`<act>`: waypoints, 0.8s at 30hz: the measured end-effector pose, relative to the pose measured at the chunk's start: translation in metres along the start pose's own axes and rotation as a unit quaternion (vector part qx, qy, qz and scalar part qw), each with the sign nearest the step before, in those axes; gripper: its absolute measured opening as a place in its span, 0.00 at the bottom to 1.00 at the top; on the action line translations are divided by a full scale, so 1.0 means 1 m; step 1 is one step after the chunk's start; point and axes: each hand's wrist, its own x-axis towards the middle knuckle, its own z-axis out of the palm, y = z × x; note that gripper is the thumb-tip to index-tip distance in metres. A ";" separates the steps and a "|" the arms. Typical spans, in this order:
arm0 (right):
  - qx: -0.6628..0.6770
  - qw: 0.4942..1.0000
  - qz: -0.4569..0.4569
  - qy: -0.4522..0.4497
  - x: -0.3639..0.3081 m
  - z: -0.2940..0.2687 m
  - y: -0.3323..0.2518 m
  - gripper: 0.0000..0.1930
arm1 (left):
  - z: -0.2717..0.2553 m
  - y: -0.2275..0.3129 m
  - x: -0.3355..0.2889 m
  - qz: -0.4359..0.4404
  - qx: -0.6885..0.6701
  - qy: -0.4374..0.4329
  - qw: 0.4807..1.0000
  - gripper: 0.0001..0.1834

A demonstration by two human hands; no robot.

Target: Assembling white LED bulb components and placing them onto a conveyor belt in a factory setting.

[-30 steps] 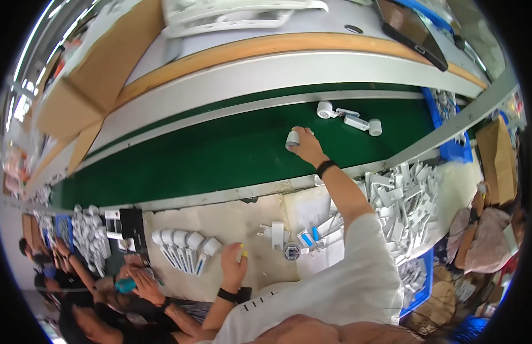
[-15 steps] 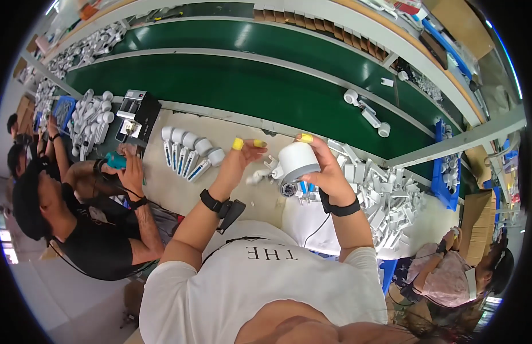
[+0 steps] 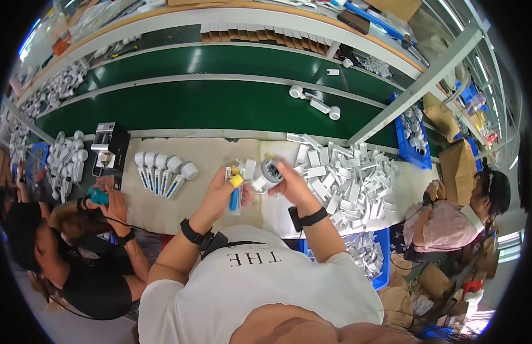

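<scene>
Five round-headed white units (image 3: 161,163) lie at nine o'clock on the worktop (image 3: 240,222), two more (image 3: 334,113) at one o'clock on the green belt (image 3: 163,109). At centre, the left hand (image 3: 216,196) has one blue piece (image 3: 234,198), the right hand (image 3: 293,189) one round grey-and-white piece (image 3: 268,178). White parts (image 3: 346,186), too many to count, heap at three o'clock.

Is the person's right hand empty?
No, the right hand has its fingers around a round white-and-grey part.
</scene>
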 end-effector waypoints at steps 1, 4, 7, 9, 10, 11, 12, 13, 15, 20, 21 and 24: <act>0.003 1.000 -0.004 0.003 -0.003 -0.008 0.014 0.28 | 0.002 0.004 -0.003 -0.026 -0.004 -0.026 0.999 0.15; 0.219 0.968 0.088 -0.087 -0.019 -0.006 0.060 0.34 | 0.007 0.010 -0.004 -0.083 -0.040 -0.047 0.995 0.14; 0.004 0.992 -0.097 -0.081 -0.034 0.014 0.078 0.39 | 0.018 0.022 -0.005 -0.123 -0.079 -0.055 0.988 0.14; -0.286 0.936 -0.197 0.060 -0.034 0.016 0.077 0.40 | 0.023 0.025 -0.005 -0.142 -0.118 -0.065 0.981 0.14; -0.268 0.932 -0.238 0.052 -0.034 0.017 0.072 0.38 | 0.023 0.022 -0.004 -0.158 -0.103 -0.079 0.979 0.14; -0.261 0.933 -0.235 0.069 -0.036 0.021 0.066 0.36 | 0.023 0.020 -0.005 -0.174 -0.089 -0.095 0.976 0.14; -0.242 0.935 -0.246 0.076 -0.037 0.015 0.067 0.36 | 0.021 0.015 -0.004 -0.162 -0.079 -0.088 0.980 0.12; -0.224 0.937 -0.256 0.083 -0.040 0.011 0.065 0.36 | 0.019 0.013 -0.004 -0.161 -0.081 -0.086 0.980 0.12; -0.326 0.886 -0.318 0.089 -0.049 0.011 0.042 0.36 | 0.016 0.011 -0.004 -0.120 0.104 -0.058 0.986 0.10; -0.498 0.812 -0.300 0.051 -0.060 0.020 0.002 0.36 | 0.020 0.005 -0.016 -0.072 0.184 -0.085 0.977 0.08; -0.499 0.812 -0.297 0.060 -0.058 0.017 0.003 0.35 | 0.020 0.005 -0.016 -0.058 0.184 -0.091 0.977 0.07; -0.526 0.791 -0.304 0.078 -0.057 0.022 0.005 0.34 | 0.019 0.002 -0.018 -0.043 0.201 -0.070 0.976 0.07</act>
